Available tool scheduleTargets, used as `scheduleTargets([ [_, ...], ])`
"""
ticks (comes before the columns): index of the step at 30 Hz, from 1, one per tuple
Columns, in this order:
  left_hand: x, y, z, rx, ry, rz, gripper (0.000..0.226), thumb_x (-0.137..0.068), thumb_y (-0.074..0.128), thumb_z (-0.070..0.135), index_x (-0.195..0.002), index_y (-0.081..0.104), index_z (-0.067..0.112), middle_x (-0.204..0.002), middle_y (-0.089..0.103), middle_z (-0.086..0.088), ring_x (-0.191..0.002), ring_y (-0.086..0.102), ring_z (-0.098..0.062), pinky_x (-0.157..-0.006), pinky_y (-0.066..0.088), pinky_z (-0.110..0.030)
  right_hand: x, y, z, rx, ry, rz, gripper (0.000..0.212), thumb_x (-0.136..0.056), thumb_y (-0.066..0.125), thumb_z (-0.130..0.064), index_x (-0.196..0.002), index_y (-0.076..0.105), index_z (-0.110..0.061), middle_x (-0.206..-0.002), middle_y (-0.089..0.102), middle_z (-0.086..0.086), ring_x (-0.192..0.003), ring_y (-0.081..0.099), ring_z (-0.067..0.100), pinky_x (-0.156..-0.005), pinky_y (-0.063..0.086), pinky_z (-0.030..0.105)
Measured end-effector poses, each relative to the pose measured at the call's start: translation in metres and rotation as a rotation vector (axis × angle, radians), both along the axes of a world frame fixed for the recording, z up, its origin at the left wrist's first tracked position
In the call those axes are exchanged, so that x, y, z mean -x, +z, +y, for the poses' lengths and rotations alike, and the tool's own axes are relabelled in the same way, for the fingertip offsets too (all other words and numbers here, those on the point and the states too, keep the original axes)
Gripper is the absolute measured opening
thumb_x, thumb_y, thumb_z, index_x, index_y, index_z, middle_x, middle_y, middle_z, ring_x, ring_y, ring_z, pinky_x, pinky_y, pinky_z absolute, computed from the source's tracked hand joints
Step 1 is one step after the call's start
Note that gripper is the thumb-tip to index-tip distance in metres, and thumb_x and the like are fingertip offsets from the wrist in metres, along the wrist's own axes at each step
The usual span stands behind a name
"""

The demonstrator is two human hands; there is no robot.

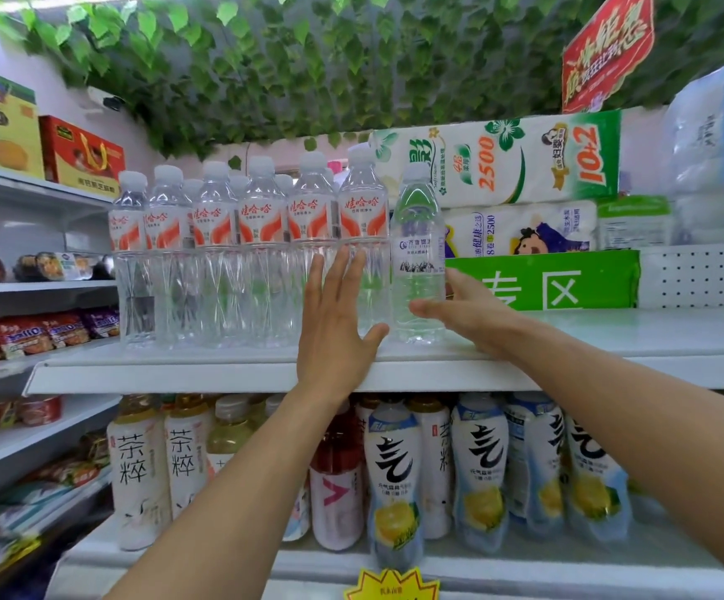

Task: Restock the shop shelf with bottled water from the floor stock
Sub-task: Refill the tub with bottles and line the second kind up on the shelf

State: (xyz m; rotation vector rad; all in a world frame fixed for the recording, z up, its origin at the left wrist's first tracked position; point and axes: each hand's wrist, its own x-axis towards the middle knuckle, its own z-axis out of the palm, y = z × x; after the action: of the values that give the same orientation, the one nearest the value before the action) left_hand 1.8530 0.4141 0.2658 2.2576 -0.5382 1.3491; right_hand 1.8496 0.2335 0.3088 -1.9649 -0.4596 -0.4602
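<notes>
Both hands reached onto the white shelf. Left hand lay spread, fingers flat against the red-labelled water bottles standing in rows at the shelf's left. Right hand curled around the blue-labelled water bottle, upright just right of that row. Tissue packs sat far right.

Ceiling: green leaf garland overhead.
Wall: pale pink wall.
Furniture: white shelving; pegboard back panel.
</notes>
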Motion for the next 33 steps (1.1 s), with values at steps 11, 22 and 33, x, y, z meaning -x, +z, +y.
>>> scheduleTargets([
  [11,0.070,-0.027,-0.011,-0.047,0.212,-0.122,0.068,-0.089,0.064,0.041,-0.148,0.038,0.017,-0.148,0.044,-0.006,-0.136,0.039,-0.027,-0.114,0.028,-0.046,0.087,-0.043,-0.034,0.567,-0.491,-0.504,0.066,-0.093,0.059,-0.035,-0.150,0.031,-0.015,-0.142,0.043,0.009,-0.131,0.039,0.027,-0.102,0.035,0.037],
  [22,0.176,-0.130,-0.027,-0.204,-0.002,0.071,0.052,-0.090,0.060,0.041,-0.137,0.051,0.021,-0.123,0.057,-0.002,-0.108,0.054,-0.026,-0.079,0.050,-0.041,0.220,-0.172,-0.076,0.750,-0.657,-0.403,0.050,-0.088,0.066,-0.033,-0.129,0.054,-0.008,-0.118,0.058,0.014,-0.099,0.059,0.036,-0.071,0.051,0.041],
  [33,0.249,-0.259,-0.097,-0.318,-0.238,0.568,0.060,-0.089,0.062,0.041,-0.143,0.045,0.020,-0.136,0.052,-0.008,-0.125,0.047,-0.030,-0.095,0.045,-0.044,0.337,-0.300,-0.145,0.761,-0.705,0.077,0.044,-0.089,0.064,-0.031,-0.126,0.056,-0.007,-0.116,0.055,0.017,-0.107,0.054,0.038,-0.080,0.048,0.044],
])
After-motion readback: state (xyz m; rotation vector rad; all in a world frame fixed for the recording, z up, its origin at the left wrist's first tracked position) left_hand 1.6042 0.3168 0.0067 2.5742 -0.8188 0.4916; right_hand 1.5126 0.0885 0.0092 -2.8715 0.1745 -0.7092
